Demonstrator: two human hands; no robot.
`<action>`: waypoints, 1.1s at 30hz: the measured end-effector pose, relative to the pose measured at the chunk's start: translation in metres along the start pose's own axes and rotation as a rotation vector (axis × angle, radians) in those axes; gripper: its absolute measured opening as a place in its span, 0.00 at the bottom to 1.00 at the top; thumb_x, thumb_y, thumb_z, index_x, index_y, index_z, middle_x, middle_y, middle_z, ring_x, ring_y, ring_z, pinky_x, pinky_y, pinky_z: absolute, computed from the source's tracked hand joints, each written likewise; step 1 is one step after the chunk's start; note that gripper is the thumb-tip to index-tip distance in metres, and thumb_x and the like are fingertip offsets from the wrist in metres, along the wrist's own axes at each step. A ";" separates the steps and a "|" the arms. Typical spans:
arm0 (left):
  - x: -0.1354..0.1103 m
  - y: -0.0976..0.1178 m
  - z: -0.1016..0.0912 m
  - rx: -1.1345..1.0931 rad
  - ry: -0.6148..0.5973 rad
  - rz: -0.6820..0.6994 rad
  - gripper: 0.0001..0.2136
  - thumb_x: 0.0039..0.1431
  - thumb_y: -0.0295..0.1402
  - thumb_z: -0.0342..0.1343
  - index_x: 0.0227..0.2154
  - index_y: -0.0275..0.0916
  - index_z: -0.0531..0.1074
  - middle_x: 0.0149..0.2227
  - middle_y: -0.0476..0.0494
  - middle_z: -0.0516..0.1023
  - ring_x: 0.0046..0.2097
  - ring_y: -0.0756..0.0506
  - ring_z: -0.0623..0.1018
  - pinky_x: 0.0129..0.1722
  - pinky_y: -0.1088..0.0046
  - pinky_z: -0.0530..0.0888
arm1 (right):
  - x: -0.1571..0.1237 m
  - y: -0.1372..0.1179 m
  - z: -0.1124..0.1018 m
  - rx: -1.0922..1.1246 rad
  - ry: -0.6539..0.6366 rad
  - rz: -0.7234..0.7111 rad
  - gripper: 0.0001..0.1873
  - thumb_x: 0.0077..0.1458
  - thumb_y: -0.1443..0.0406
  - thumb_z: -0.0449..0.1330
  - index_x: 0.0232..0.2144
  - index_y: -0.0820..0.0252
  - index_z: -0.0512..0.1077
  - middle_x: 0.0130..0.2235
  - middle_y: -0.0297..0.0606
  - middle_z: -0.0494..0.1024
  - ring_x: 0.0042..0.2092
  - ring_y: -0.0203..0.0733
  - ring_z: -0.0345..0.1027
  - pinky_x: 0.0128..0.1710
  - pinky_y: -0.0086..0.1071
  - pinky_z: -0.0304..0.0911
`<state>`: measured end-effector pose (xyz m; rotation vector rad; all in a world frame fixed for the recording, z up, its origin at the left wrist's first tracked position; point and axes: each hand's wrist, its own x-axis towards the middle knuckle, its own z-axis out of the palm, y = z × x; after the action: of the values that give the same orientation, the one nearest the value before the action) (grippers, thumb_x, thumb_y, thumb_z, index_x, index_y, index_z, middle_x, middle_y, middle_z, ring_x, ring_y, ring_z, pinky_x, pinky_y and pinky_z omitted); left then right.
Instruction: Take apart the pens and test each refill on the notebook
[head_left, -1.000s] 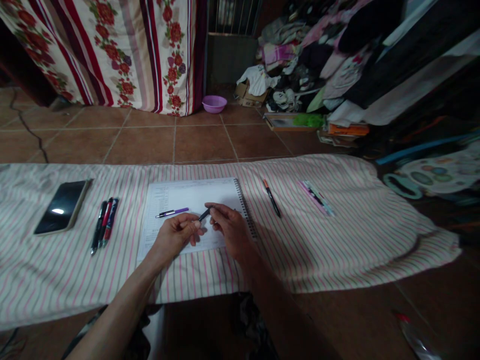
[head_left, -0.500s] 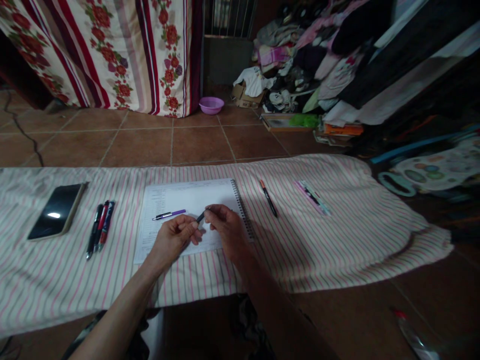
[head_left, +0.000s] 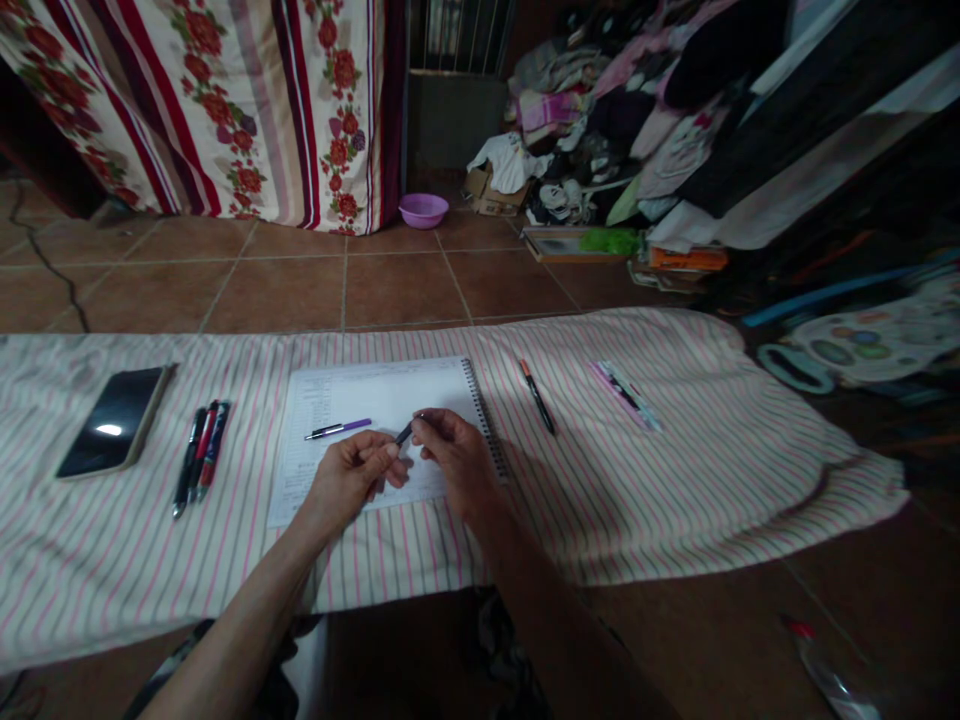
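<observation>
Over a spiral notebook (head_left: 405, 385), my left hand (head_left: 358, 468) and my right hand (head_left: 452, 450) pinch the two ends of a short dark rod, which looks like a pen barrel (head_left: 405, 433). Fingers hide both of its ends, so I cannot tell whether it is a whole pen. Just left of it, a purple and black pen (head_left: 337, 429) lies on the page. To the right of the notebook rests a black pen with an orange end (head_left: 538, 397). Farther left on the striped cloth, three pens (head_left: 201, 458), dark and red, lie side by side.
A phone (head_left: 115, 423) lies at the cloth's left. Several slim pens (head_left: 625, 396), pink and pale, lie at the right on the striped cloth (head_left: 712, 430). Beyond, a purple basin (head_left: 423, 210) stands on the tiled floor near heaped clothes (head_left: 555, 110). A clear bottle (head_left: 829, 675) lies lower right.
My right hand and the dark rod have shifted very slightly to the right. The other things have stayed where they were.
</observation>
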<state>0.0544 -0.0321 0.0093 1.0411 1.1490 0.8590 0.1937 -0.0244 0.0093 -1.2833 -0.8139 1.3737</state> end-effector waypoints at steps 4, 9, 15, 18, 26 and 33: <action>-0.001 0.002 0.001 -0.036 -0.010 -0.009 0.17 0.47 0.43 0.59 0.33 0.33 0.69 0.25 0.41 0.78 0.23 0.49 0.74 0.17 0.78 0.59 | 0.003 0.000 -0.003 0.007 0.032 -0.022 0.14 0.40 0.59 0.64 0.30 0.61 0.72 0.23 0.31 0.72 0.25 0.32 0.64 0.25 0.26 0.59; -0.003 0.004 0.002 -0.057 -0.005 -0.018 0.17 0.46 0.41 0.60 0.33 0.33 0.69 0.25 0.41 0.78 0.23 0.49 0.74 0.17 0.78 0.59 | 0.004 0.000 -0.005 0.007 0.056 -0.021 0.14 0.39 0.59 0.64 0.30 0.60 0.72 0.22 0.30 0.71 0.25 0.32 0.64 0.25 0.26 0.58; -0.002 0.001 0.001 -0.030 -0.006 -0.042 0.14 0.46 0.41 0.60 0.29 0.33 0.70 0.24 0.42 0.77 0.20 0.51 0.72 0.15 0.79 0.56 | 0.003 -0.001 -0.005 0.013 0.054 0.020 0.14 0.40 0.59 0.64 0.30 0.61 0.72 0.24 0.31 0.72 0.27 0.33 0.65 0.26 0.26 0.58; -0.002 0.000 0.001 -0.022 -0.012 -0.038 0.14 0.47 0.41 0.59 0.29 0.33 0.69 0.23 0.42 0.77 0.19 0.52 0.71 0.15 0.80 0.55 | 0.003 0.000 -0.005 0.011 0.066 0.017 0.15 0.40 0.59 0.64 0.31 0.61 0.72 0.24 0.31 0.72 0.28 0.33 0.65 0.26 0.26 0.58; -0.002 0.000 -0.001 -0.002 0.000 -0.048 0.15 0.46 0.42 0.59 0.29 0.33 0.69 0.23 0.43 0.77 0.20 0.51 0.72 0.15 0.80 0.55 | 0.006 0.002 -0.007 0.022 0.090 0.038 0.16 0.39 0.57 0.64 0.31 0.60 0.72 0.26 0.32 0.73 0.29 0.34 0.67 0.26 0.26 0.58; -0.004 0.002 -0.002 0.015 -0.012 -0.050 0.14 0.47 0.42 0.58 0.27 0.33 0.70 0.22 0.43 0.76 0.19 0.52 0.70 0.15 0.80 0.54 | 0.005 -0.002 -0.007 0.032 0.106 0.049 0.17 0.39 0.57 0.64 0.32 0.60 0.72 0.27 0.33 0.73 0.30 0.34 0.67 0.27 0.26 0.59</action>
<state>0.0519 -0.0350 0.0118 1.0251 1.1682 0.8049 0.2013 -0.0202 0.0084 -1.3474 -0.6898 1.3394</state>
